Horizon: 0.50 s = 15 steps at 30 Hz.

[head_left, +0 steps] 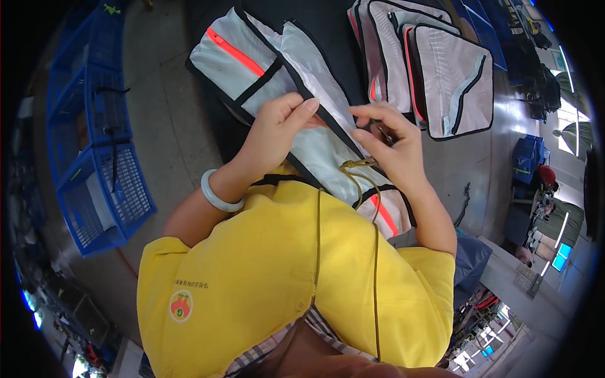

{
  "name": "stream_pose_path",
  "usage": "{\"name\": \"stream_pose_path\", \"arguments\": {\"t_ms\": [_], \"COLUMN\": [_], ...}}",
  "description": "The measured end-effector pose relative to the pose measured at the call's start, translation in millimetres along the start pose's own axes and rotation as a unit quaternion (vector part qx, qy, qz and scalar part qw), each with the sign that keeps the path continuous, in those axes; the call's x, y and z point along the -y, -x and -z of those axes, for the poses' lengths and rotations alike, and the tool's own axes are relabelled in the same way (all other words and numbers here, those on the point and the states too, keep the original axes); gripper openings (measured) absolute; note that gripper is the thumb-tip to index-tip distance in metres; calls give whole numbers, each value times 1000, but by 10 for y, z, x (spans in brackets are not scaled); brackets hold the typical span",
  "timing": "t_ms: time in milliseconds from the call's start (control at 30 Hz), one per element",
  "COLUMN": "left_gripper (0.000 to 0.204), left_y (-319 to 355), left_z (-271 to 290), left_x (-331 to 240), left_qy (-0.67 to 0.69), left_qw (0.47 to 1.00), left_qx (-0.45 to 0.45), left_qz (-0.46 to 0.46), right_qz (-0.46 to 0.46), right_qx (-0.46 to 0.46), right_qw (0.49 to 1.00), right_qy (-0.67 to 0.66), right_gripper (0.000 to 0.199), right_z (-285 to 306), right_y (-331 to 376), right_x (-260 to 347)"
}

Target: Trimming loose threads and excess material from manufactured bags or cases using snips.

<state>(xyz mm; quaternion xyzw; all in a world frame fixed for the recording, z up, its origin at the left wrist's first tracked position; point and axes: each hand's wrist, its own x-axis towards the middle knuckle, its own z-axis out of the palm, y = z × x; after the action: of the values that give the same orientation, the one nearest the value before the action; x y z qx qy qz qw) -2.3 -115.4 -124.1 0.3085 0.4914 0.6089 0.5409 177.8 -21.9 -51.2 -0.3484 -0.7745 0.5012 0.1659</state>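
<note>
Clock-face on the full view, centre = hub. White fabric bag (pixel 321 157) lies slack across the middle, running from 11 o'clock down to about 4, right in front of the wearer.

Left hand (pixel 272 126), just off 12: thumb and forefinger pinched tight, no visible gap, on the black binding (pixel 337 129) of the bag. Right hand (pixel 398 142), at 2: thumb and forefinger a little apart, tips just beside the binding. Can't tell if they touch it. Other fingers curl round a small dark item (pixel 381 133); too covered to identify.

Handling, my read: bag is light, thin, floppy. Panel cloth looks smooth and a bit shiny, so likely slippery under fingertips and quick to crease. Not fragile as such, but thin cloth could snag on anything sharp. Binding looks thicker and stiffer, so best hold is there, pinched both sides of the working spot, light tension between. Red-orange zip (pixel 239 53) at 11 is probably the next stiffest line. Avoid grabbing mid-panel, it'd just bunch.

Watch the olive cord (pixel 356 165) at 3–4, lying over the bag; could catch.

Similar bags (pixel 454 82) stacked at 1–2, well apart from the left hand.
</note>
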Motion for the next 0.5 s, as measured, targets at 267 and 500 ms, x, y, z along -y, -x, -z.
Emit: {"name": "stream_pose_path", "arguments": {"t_ms": [267,500], "left_gripper": [30,28], "left_y": [97,133], "left_z": [171,169], "left_x": [50,3], "left_qy": [-13,35], "left_qw": [1000,998], "left_qx": [24,56], "left_qz": [-10,23], "right_qz": [100,48], "right_qx": [62,7], "right_qw": [993,998], "right_qy": [25,34], "right_gripper": [18,15], "right_z": [-299,-1], "right_y": [-193,-99], "right_x": [6,-25]}}
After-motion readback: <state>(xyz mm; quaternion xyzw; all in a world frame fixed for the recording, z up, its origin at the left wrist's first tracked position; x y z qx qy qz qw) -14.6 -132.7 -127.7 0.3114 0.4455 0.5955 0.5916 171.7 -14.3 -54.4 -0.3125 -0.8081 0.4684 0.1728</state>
